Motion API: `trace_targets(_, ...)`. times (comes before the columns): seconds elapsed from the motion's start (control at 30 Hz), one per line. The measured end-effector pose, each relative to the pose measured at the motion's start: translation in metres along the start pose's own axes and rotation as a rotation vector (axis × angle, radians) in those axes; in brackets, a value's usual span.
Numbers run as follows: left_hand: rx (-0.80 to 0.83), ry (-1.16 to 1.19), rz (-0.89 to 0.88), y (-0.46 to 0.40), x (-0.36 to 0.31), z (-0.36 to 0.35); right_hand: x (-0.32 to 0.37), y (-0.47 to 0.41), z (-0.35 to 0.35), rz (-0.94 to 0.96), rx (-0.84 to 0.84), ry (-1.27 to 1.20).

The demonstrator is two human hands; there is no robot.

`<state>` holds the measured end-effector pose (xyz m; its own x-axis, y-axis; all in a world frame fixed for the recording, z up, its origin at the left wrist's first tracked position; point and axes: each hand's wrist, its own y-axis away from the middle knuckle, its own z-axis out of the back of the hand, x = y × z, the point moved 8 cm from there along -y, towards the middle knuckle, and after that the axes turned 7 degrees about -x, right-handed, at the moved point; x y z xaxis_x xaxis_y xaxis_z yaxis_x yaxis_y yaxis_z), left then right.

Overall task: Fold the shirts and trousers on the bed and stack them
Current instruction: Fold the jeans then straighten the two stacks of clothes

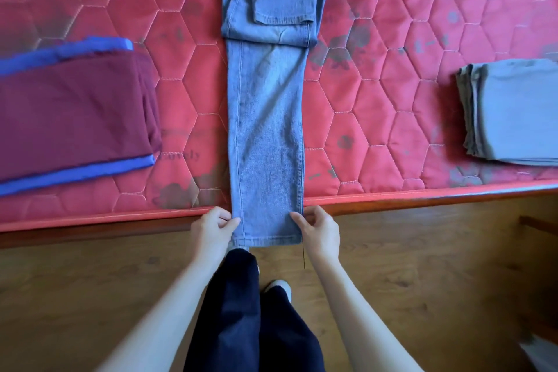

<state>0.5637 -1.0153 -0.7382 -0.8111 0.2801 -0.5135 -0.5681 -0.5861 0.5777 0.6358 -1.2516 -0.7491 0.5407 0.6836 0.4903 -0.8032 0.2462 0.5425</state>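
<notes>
While I look down past the wearer's dark trousers (241, 311) and a pale shoe (279, 285) on the wooden floor (90, 296), I read the bed from left to right. At the far left of the red quilted mattress (187, 93) lies a folded maroon garment (75, 112), resting on a folded blue one (72, 174) whose edges show along its far and near sides. Well apart from it, in the middle, the light blue jeans (267, 130) lie lengthwise across the mattress, one end doubled back on itself at the far side, the hem end hanging over the near edge of the bed. I see the left hand (211, 228) pinching the left corner of that hem end between thumb and curled fingers, and the right hand (317, 228) pinching the right corner the same way; a loose thread (303, 255) dangles just under the right corner. Beyond the jeans, near the right border, sits a folded grey garment (513, 113), several layers showing at its left side. Nothing lies between the jeans and either pile. The wooden bed rail (422, 204) runs along the mattress's near edge.
</notes>
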Motion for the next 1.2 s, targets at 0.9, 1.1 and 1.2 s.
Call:
trace_targets(0.9,-0.374,-0.631,-0.579,-0.190,-0.141,-0.009,0.158,-0.172,-0.033,0.442,-0.343,0.522)
trace_targets(1.1,-0.454,-0.637,-0.817,-0.125,-0.167,-0.022,0.171,-0.114,-0.034,0.662,-0.438,0.431)
trace_targets(1.2,-0.333,-0.693,-0.825,-0.102,-0.141,-0.059,0.157,-0.091,-0.072,0.782,-0.261,0.560)
